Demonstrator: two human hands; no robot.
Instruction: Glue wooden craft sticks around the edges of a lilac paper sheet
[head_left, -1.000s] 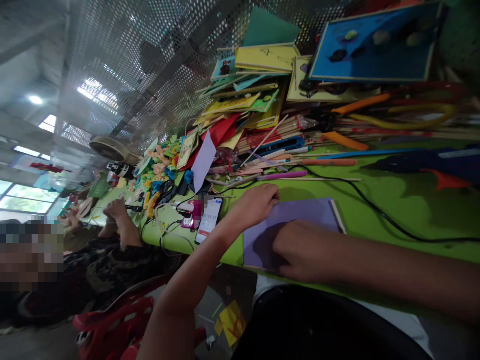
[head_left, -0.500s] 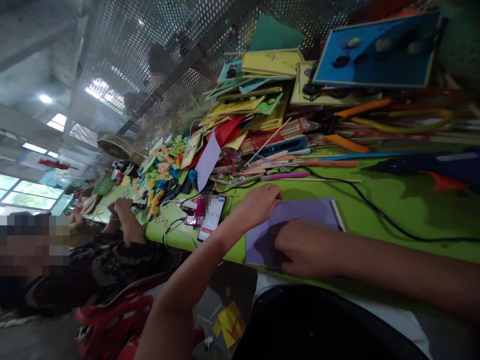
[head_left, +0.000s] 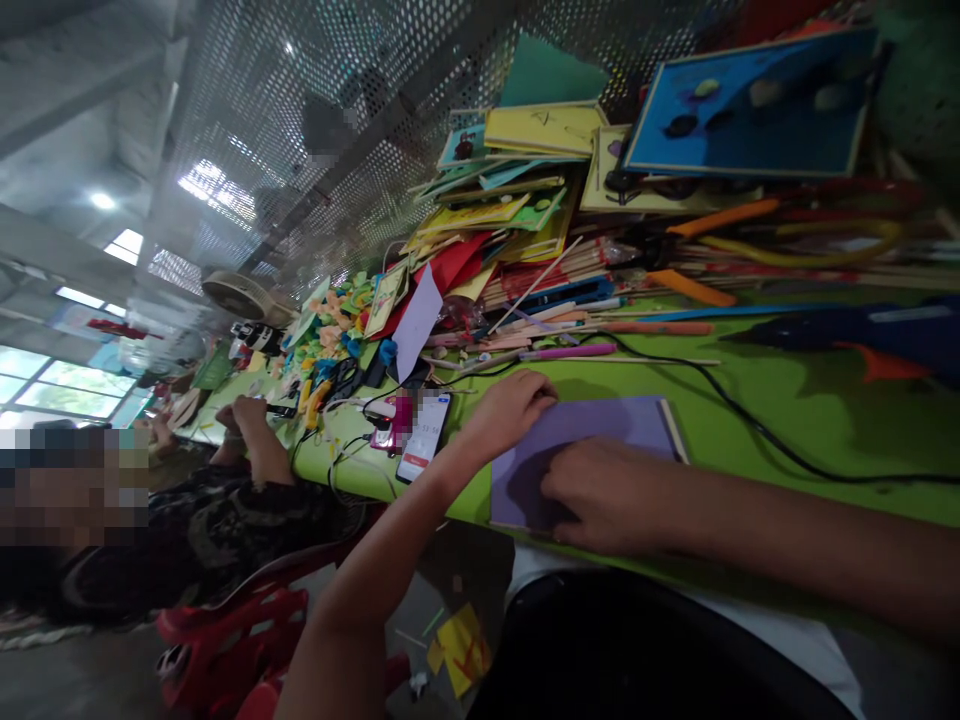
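A purple sheet (head_left: pixel 600 425) on a thin wooden board lies on the green table (head_left: pixel 825 420) in front of me. My left hand (head_left: pixel 510 408) rests on its far left corner, fingers curled over the edge. My right hand (head_left: pixel 600 495) lies on the near left part of the sheet with fingers bent down onto it, so the fingertips are hidden. Both forearms reach in from the lower edge of the view.
Left of the sheet lie a phone (head_left: pixel 424 437) and a pink device (head_left: pixel 395 425). A black cable (head_left: pixel 750 425) crosses the table. Behind are coloured sticks (head_left: pixel 570 350), a blue glue gun (head_left: pixel 862 328), stacked cards (head_left: pixel 517 190) and a blue board (head_left: pixel 750 100). Another person's hand (head_left: pixel 247 412) rests far left, above a red chair (head_left: pixel 225 640).
My right hand has crept slightly left along the purple sheet. My left hand stays on the far corner. The view has shifted a little.
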